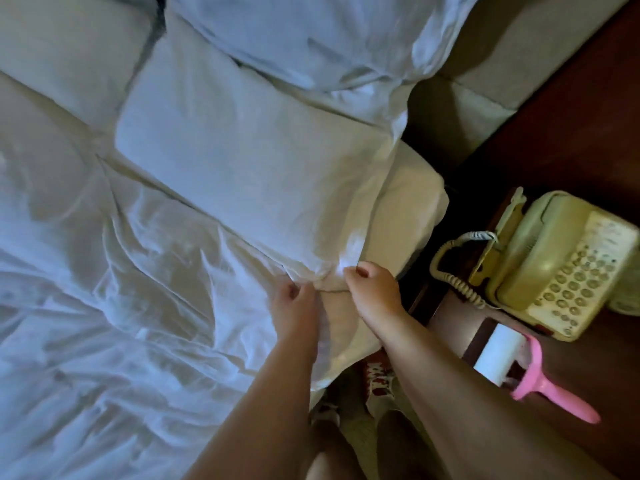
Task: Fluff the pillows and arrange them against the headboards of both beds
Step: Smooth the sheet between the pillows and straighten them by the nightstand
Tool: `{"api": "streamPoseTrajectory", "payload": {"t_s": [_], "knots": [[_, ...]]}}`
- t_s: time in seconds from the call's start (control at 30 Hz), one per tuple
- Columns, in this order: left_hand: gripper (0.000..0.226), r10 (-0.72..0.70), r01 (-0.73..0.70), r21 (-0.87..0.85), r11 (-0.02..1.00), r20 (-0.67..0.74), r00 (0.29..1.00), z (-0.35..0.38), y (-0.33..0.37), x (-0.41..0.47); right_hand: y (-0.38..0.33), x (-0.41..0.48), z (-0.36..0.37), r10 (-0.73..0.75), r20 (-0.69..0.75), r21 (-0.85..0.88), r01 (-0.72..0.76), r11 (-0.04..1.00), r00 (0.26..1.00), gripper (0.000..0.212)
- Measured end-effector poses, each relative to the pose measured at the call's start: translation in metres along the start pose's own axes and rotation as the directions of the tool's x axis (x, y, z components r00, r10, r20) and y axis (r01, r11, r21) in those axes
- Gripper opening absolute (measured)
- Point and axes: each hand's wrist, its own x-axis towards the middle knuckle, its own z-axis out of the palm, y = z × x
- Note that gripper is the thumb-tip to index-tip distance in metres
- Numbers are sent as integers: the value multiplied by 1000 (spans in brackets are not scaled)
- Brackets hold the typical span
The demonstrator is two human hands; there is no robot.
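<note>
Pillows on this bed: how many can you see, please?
3: the middle pillow, the top pillow overlapping it, the left pillow beside them; others may be hidden.

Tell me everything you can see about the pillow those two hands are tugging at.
The pillow is white and plump, in a soft, cotton-like case with light creases. It lies flat near the bed's right edge, just in front of a second pillow that overlaps its far side. The left hand and right hand pinch its near corner, bunching the fabric there. The rumpled sheet lies beside it.
</note>
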Motion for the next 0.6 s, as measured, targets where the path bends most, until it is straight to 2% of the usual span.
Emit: {"api": "streamPoseTrajectory", "payload": {"t_s": [0.07, 0.13, 0.27, 0.33, 0.4, 0.43, 0.5, 0.57, 0.6], "knots": [[20, 40, -31, 132, 991, -63, 997, -4, 19, -23, -17, -5, -27, -41, 3, -49, 41, 998, 999, 18], [27, 147, -127, 248, 960, -67, 987, -7, 44, -43, -35, -8, -57, -72, -32, -90, 69, 994, 997, 22], [25, 303, -304, 416, 857, 72, 950, 5, 94, -65, -67, -4, -105, -83, -135, -55, 76, 996, 987, 26], [26, 382, -419, 516, 747, 183, 906, 19, 122, -65, -80, 1, -117, -102, -171, -44, 96, 994, 980, 27], [29, 448, -545, 629, 554, 326, 833, 35, 151, -61, -93, 10, -125, -118, -200, -16, 117, 993, 973, 26], [31, 471, -602, 684, 411, 406, 783, 44, 166, -60, -99, 14, -127, -121, -210, 6, 125, 992, 970, 26], [38, 502, -683, 729, 37, 578, 644, 65, 196, -61, -109, 23, -132, -122, -221, 22, 130, 991, 968, 27], [49, 511, -662, 683, -308, 706, 491, 87, 225, -64, -118, 37, -134, -153, -201, 10, 158, 987, 968, 30], [55, 505, -622, 646, -442, 753, 423, 96, 238, -65, -122, 42, -134, -157, -193, 18, 163, 986, 969, 33]]}}
